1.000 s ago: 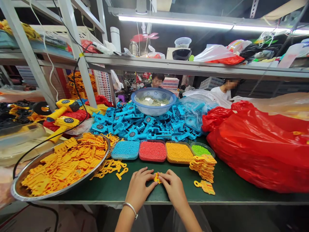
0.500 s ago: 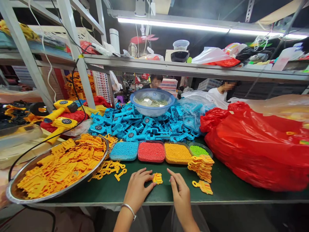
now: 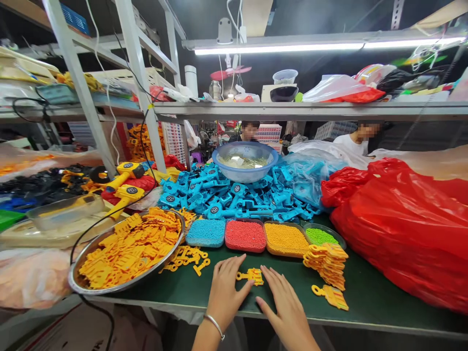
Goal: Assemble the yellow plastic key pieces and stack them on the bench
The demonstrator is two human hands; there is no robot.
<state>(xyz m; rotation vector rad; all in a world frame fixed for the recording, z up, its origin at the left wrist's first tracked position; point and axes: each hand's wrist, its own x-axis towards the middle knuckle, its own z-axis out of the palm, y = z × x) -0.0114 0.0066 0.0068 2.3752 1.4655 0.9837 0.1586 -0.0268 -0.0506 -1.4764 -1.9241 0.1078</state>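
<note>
A small yellow plastic piece [image 3: 257, 276] with a ring at one end and a slotted block at the other lies flat on the green tabletop between my hands. My left hand [image 3: 225, 285], wearing a silver bangle, is open beside it, with the thumb tip at the piece's lower edge. On the other side my right hand [image 3: 284, 298] is open too, its index fingertip close to the slotted end; whether it touches I cannot tell. Further right stands a stack of similar yellow pieces [image 3: 326, 263], with a single yellow piece [image 3: 333, 297] in front of it.
Behind my hands sit trays of blue beads [image 3: 205, 233], red beads [image 3: 245, 236], yellow beads [image 3: 286, 239] and green beads [image 3: 321, 237]. A metal basin [image 3: 182, 238] of yellow pieces is left, a red bag [image 3: 405, 234] right. Blue plastic parts [image 3: 237, 195] are heaped behind.
My view has swung left, so the scene sits further right. My right hand has spread its fingers and come closer to the piece. The piece's ring end, covered before by my left hand, now shows.
</note>
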